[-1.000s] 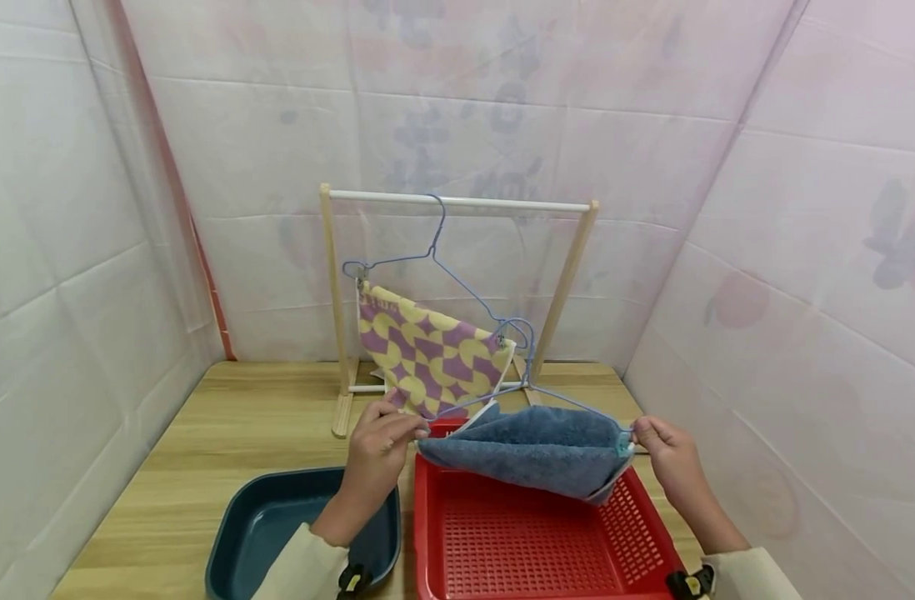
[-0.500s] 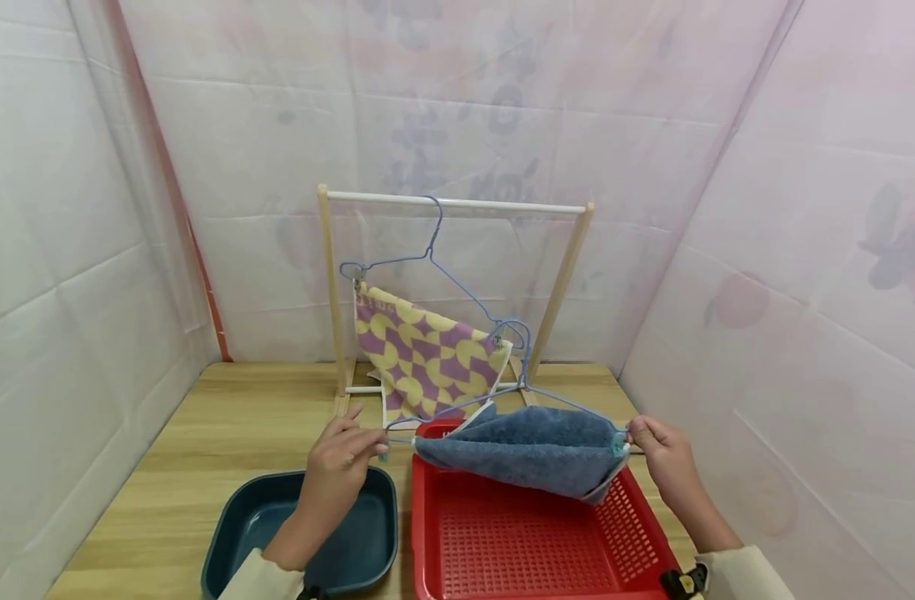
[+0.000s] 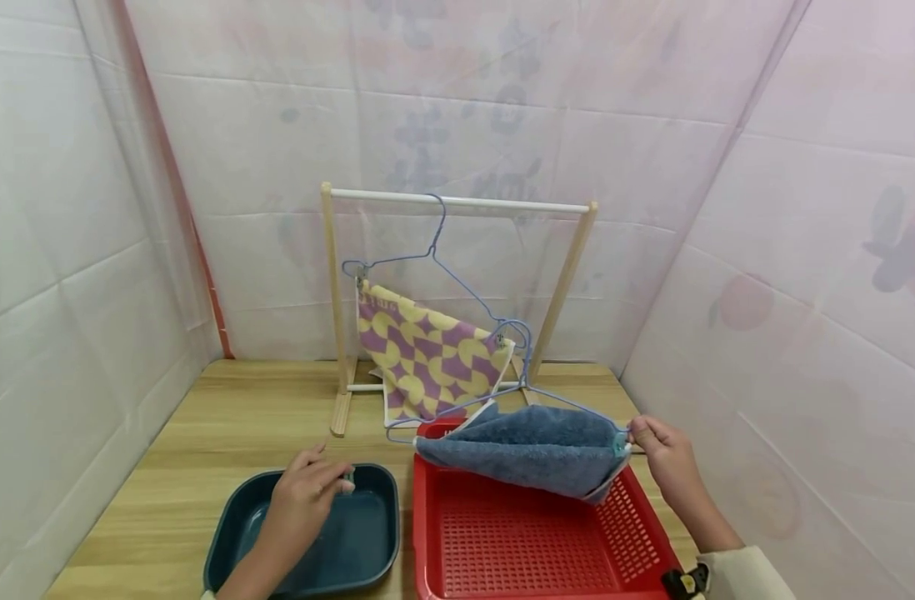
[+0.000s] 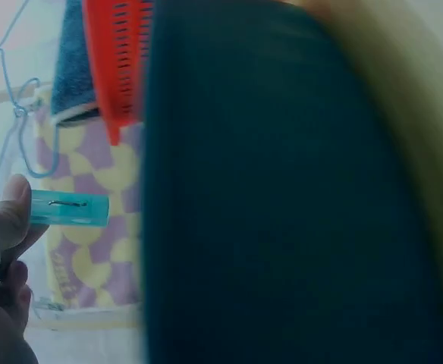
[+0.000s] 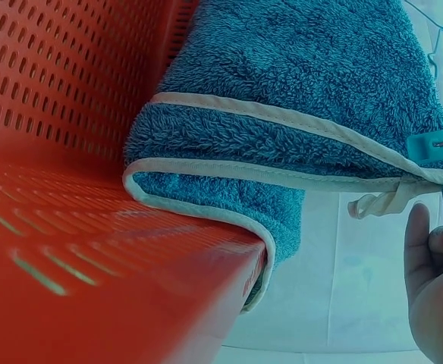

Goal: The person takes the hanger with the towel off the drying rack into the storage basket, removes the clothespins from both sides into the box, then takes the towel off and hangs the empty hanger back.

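Observation:
My left hand (image 3: 302, 498) is over the dark teal basin (image 3: 388, 550). Between its thumb and fingers it pinches a clear teal clothespin (image 4: 70, 209), best seen in the left wrist view. At the right end of a blue wire hanger (image 3: 570, 402), my right hand (image 3: 669, 460) grips the wire. Draped on that hanger is a folded blue towel (image 3: 528, 462) with white edging, above the red basket. A second teal clothespin (image 5: 432, 145) clips the towel's right corner to the wire. No clothespin shows at the left corner.
The red perforated basket (image 3: 422, 533) stands beside the basin on the wooden table (image 3: 165, 467). Behind, a wooden rack (image 3: 570, 275) with a white bar carries another blue hanger (image 3: 465, 287) and a yellow-purple patterned towel (image 3: 427, 350). Pale sheets enclose the sides and back.
My left hand has left the hanger's left end and moved left and down over the basin, with the clothespin in it. The right hand, hanger and blue towel have stayed in place.

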Tool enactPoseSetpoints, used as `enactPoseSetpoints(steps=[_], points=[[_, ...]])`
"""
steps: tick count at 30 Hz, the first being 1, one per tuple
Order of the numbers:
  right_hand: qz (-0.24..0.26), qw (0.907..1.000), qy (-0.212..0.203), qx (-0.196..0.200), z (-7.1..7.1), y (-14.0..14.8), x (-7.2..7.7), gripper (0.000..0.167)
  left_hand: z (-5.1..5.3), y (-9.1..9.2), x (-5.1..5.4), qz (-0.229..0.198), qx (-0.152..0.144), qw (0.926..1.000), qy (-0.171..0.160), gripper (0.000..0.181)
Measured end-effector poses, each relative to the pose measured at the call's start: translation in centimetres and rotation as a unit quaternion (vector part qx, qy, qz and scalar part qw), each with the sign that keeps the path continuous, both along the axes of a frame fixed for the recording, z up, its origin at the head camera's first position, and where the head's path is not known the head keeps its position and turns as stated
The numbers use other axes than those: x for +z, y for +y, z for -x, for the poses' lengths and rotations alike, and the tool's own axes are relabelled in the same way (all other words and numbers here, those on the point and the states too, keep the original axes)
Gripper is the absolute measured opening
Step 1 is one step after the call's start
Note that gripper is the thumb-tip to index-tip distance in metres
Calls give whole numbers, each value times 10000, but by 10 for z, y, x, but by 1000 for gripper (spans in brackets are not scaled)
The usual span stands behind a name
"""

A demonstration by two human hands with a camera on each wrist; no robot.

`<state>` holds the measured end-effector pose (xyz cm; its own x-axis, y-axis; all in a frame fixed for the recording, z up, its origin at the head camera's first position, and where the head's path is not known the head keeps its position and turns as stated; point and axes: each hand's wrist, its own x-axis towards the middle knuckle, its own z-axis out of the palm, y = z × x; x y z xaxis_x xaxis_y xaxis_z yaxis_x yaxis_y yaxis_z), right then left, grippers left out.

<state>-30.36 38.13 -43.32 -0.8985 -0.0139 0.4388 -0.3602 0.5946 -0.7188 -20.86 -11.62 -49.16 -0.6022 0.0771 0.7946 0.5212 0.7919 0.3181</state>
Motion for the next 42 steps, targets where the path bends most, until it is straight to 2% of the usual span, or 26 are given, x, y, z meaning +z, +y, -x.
enactPoseSetpoints(steps=[2,5,11,17,24,27,31,38,42], points=[[-32,10000,-26,-6,0,0,0,32,-4,-3,-5,158,234,9993,-251,29],[-43,10000,-30,-2,0,0,0,32,-9,-8,-12,241,560,9950,-797,31],[18,10000,66,57,-1,-1,-1,31,-17,-12,-18,287,915,9757,-1972,29],[56,9999,76,109,-2,-1,0,32,-20,-16,-22,579,1266,9582,-2500,27],[-6,9999,43,127,-2,-1,2,33,-20,-19,-25,923,1287,9228,-3512,32],[-24,9999,45,162,-3,0,2,33,-21,-21,-28,1144,1287,9176,-3583,35],[-82,9998,46,152,-3,0,1,35,-21,-23,-31,1336,1331,9177,-3496,38],[-117,9998,38,126,-3,0,1,36,-20,-24,-30,1431,1358,9098,-3651,43],[-137,9998,54,138,-3,0,2,36,-19,-23,-30,1434,1392,9095,-3646,45]])
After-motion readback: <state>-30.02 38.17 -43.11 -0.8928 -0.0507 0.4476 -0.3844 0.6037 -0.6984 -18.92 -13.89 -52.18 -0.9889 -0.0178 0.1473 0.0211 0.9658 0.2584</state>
